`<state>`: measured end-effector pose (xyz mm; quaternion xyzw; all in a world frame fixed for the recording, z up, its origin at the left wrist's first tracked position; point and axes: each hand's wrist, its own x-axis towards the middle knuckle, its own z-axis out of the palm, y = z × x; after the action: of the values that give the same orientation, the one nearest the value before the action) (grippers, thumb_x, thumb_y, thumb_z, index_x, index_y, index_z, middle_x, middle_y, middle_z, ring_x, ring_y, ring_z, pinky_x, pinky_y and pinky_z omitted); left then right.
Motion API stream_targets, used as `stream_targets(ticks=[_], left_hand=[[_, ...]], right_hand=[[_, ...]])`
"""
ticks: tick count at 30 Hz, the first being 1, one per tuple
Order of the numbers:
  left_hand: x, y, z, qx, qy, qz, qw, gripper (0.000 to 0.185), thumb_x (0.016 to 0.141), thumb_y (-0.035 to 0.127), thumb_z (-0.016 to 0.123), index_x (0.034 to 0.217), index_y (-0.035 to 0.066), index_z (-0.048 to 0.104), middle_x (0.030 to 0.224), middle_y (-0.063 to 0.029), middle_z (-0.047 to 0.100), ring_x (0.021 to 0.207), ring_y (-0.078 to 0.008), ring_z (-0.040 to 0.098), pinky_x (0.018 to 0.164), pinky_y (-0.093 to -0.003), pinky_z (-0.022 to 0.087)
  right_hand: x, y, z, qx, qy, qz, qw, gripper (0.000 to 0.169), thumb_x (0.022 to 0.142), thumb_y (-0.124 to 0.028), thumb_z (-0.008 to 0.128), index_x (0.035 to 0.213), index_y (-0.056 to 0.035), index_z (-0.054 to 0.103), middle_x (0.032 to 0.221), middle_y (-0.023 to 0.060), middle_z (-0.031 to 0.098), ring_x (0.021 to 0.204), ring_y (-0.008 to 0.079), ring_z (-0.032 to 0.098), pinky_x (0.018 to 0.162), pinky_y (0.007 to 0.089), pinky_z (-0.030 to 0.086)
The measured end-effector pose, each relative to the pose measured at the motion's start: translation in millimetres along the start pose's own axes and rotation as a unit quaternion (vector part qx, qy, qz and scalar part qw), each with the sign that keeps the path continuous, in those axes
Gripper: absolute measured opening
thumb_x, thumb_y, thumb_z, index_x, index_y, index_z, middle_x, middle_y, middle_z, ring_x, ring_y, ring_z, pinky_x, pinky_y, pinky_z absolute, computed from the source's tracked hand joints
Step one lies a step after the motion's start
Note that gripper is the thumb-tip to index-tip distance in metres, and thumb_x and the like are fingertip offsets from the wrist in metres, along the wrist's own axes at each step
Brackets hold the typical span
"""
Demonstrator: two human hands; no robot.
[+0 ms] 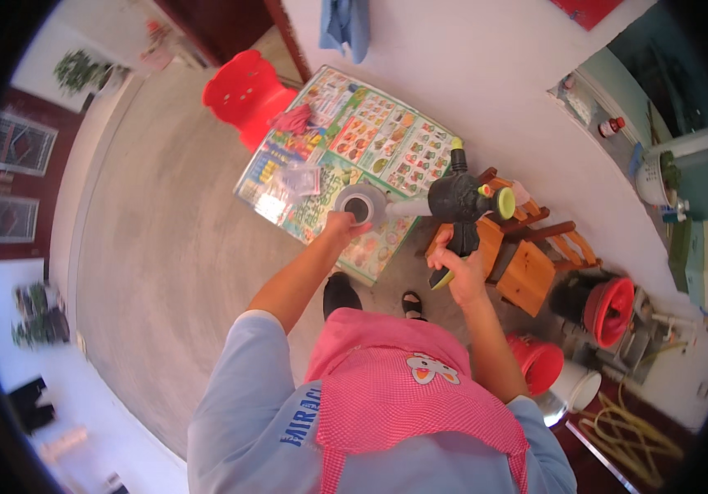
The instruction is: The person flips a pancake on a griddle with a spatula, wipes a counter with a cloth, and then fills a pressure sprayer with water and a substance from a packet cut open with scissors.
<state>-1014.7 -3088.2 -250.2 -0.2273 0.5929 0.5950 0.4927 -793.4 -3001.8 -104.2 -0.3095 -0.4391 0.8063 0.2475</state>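
Note:
My left hand (348, 226) grips a translucent plastic bottle (380, 202), whose round open mouth faces up towards me. In my right hand (464, 272) is the handle of a black pump sprayer head (453, 196), fitted with a yellow-green nozzle tip (456, 143) and a yellow-green round knob (505, 203). A pale pump cylinder (408, 208) sticks out of the head towards the bottle. The head is off the bottle's mouth; whether the cylinder's end touches the bottle's side, I cannot tell. Both parts are held above a low table (385, 179) covered with printed picture sheets.
On the table lie a clear plastic packet (302, 180) and a pink cloth (293, 119). A red plastic chair (248, 92) stands at its far left. To the right are wooden chairs (525, 276), red buckets (536, 365), a white bucket (581, 389) and a yellow hose (622, 426).

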Motion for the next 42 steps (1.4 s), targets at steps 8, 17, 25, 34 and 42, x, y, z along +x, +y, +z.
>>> stream_targets(ticks=[8,17,25,34,42], left_hand=[[58,27,24,0.110,-0.061,-0.034,0.992,0.031,0.076,-0.011,0.040,0.105,-0.006,0.048,0.100,-0.0190,0.054,0.076,-0.0313,0.061,0.052,-0.0371,0.058],[57,25,12,0.111,-0.145,-0.057,0.982,0.045,0.078,0.008,0.060,0.112,-0.004,0.033,0.106,-0.0211,0.048,0.078,-0.0333,0.060,0.053,-0.0384,0.057],[23,38,-79,0.059,-0.187,-0.087,0.977,0.053,0.077,0.013,0.066,0.112,-0.004,0.030,0.116,-0.0218,0.037,0.089,-0.0348,0.056,0.068,-0.0414,0.055],[24,13,-217,-0.005,-0.098,-0.117,0.988,0.019,0.084,0.008,0.052,0.098,-0.004,0.047,0.092,-0.0164,0.055,0.085,-0.0272,0.057,0.074,-0.0342,0.053],[2,7,-221,0.104,-0.160,-0.111,0.975,0.016,0.082,0.007,0.054,0.096,-0.001,0.052,0.090,-0.0130,0.060,0.083,-0.0228,0.060,0.073,-0.0303,0.052]], right_hand=[[11,17,74,0.044,0.117,-0.030,0.992,0.020,0.071,0.006,0.053,0.090,-0.0008,0.050,0.071,0.0049,0.049,0.057,0.0134,0.048,0.058,0.0323,0.045],[-2,18,110,0.045,0.180,-0.087,0.979,0.021,0.072,0.006,0.055,0.091,-0.0013,0.052,0.073,0.0037,0.051,0.060,0.0115,0.050,0.057,0.0287,0.045],[-39,49,112,-0.164,0.313,-0.116,0.928,0.012,0.074,-0.001,0.060,0.085,-0.0018,0.055,0.075,-0.0002,0.055,0.066,0.0072,0.052,0.059,0.0228,0.043],[-117,118,19,-0.256,0.464,-0.048,0.847,0.015,0.069,-0.006,0.062,0.081,-0.0013,0.055,0.070,0.0036,0.055,0.061,0.0099,0.052,0.056,0.0256,0.042],[-142,182,-19,-0.300,0.500,0.105,0.805,0.029,0.067,-0.017,0.063,0.089,0.0004,0.054,0.073,0.0113,0.059,0.065,0.0207,0.058,0.061,0.0324,0.045]])
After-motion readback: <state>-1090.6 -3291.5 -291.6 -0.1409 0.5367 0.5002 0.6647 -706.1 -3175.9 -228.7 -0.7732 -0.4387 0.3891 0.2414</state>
